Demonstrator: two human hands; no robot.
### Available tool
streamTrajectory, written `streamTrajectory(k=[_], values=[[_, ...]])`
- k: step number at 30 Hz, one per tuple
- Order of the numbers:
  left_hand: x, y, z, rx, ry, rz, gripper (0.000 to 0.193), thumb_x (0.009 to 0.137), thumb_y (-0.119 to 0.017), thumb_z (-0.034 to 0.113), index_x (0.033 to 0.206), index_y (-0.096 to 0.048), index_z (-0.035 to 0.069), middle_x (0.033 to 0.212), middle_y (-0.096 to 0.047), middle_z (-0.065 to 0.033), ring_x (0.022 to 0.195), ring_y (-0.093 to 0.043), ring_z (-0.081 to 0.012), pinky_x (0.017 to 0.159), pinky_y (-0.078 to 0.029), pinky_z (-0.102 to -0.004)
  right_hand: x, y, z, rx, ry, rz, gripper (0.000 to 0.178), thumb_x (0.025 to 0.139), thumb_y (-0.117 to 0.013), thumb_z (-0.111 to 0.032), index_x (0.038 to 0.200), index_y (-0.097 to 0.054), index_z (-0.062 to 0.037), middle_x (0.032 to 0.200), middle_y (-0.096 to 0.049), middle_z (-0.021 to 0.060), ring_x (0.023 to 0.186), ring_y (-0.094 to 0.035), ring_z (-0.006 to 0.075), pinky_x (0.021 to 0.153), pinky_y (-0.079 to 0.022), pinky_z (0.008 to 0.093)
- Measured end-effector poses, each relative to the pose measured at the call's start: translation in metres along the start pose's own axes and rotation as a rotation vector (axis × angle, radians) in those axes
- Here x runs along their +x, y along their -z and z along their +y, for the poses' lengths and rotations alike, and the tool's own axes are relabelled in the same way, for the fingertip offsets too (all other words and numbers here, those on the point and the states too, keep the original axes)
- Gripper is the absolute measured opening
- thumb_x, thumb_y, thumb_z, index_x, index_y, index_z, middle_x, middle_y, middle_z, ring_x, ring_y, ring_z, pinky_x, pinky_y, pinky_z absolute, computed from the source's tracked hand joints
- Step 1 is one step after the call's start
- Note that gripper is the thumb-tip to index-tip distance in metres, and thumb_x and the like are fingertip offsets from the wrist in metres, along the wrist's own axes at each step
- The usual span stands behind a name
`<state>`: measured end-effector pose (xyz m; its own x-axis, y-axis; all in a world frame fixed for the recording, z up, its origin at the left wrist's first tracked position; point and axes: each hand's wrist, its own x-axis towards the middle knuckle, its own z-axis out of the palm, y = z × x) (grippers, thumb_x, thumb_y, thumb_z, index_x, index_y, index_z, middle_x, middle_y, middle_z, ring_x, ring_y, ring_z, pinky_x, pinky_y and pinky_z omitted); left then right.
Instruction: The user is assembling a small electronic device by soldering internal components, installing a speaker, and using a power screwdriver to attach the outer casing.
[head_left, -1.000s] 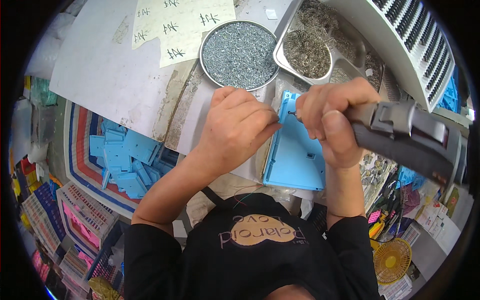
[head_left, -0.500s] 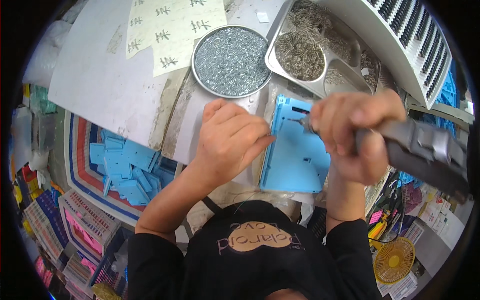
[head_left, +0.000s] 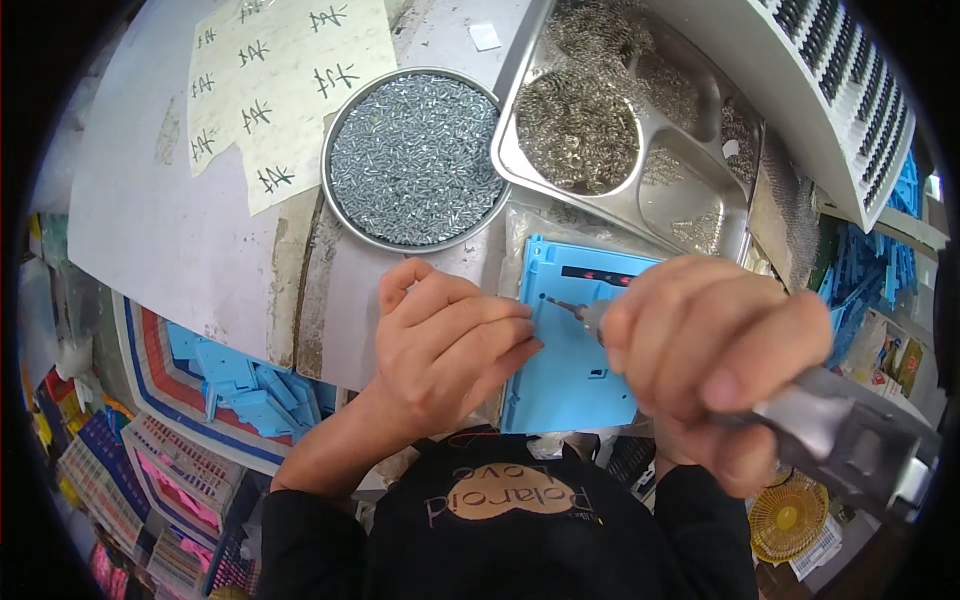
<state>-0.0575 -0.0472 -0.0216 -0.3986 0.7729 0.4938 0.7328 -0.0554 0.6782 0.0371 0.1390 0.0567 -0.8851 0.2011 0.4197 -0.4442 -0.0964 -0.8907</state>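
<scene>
A flat blue plastic panel (head_left: 565, 385) lies on the worktable in front of me, with a dark slot near its far edge and small holes. My right hand (head_left: 715, 365) is closed around a grey and black power screwdriver (head_left: 835, 430). Its thin bit points left and down, with the tip beside a small hole near the panel's far left corner. My left hand (head_left: 445, 345) is at the panel's left edge, fingers curled and pressed together, the fingertips just over the edge. Whatever those fingers may hold is hidden.
Beyond my left hand stands a round metal dish (head_left: 415, 160) of small silvery pins. A compartmented steel tray (head_left: 690, 190) with small metal springs sits to its right. A white rack (head_left: 850, 130) with black pieces fills the far right. Blue parts lie in a striped bag (head_left: 150, 370) at left.
The whole view has shifted, so the table things appear lower and larger. My right hand and the screwdriver look nearer, the handle lower. My left fingertips reach slightly farther over the panel's edge.
</scene>
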Motion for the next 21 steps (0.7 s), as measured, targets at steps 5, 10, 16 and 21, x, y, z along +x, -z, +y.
streamTrajectory(k=[5,10,16,21], values=[[-0.006,-0.001,0.0,0.021,0.014,0.042,0.026,0.068,-0.086,0.013,0.089,-0.071,0.01,0.092,-0.072,0.0003,0.078,-0.063,-0.0186,0.077,-0.041,-0.0375,-0.002,-0.019,0.01,-0.128,-0.029,0.031,0.03,0.094,-0.076,-0.028,0.097,-0.054,-0.0085,0.064,-0.059,0.0026,0.053,-0.058,0.0172,0.057,-0.05,0.0362],[-0.004,0.003,0.004,0.029,-0.025,0.063,0.024,0.069,-0.086,0.011,0.089,-0.073,0.009,0.093,-0.074,-0.0012,0.079,-0.063,-0.0209,0.076,-0.041,-0.0375,-0.003,-0.017,0.006,-0.077,-0.09,0.146,0.026,0.088,-0.078,-0.019,0.098,-0.058,-0.0052,0.065,-0.058,0.0033,0.057,-0.059,0.0162,0.063,-0.052,0.033],[-0.01,0.006,0.018,0.022,-0.042,0.06,0.024,0.071,-0.086,0.013,0.091,-0.073,0.009,0.095,-0.075,-0.0003,0.081,-0.063,-0.0191,0.081,-0.041,-0.0374,-0.002,-0.014,-0.03,-0.008,-0.004,0.014,0.027,0.1,-0.064,-0.036,0.108,-0.053,-0.0127,0.062,-0.052,-0.0056,0.052,-0.049,0.0085,0.063,-0.046,0.0295],[-0.01,0.009,0.031,-0.006,-0.08,0.08,0.023,0.073,-0.086,0.013,0.092,-0.073,0.009,0.097,-0.076,-0.0009,0.081,-0.063,-0.019,0.083,-0.04,-0.0373,-0.016,-0.035,-0.05,0.06,-0.007,0.007,0.026,0.101,-0.062,-0.037,0.108,-0.053,-0.0142,0.063,-0.054,-0.0062,0.052,-0.05,0.0074,0.061,-0.045,0.0285]])
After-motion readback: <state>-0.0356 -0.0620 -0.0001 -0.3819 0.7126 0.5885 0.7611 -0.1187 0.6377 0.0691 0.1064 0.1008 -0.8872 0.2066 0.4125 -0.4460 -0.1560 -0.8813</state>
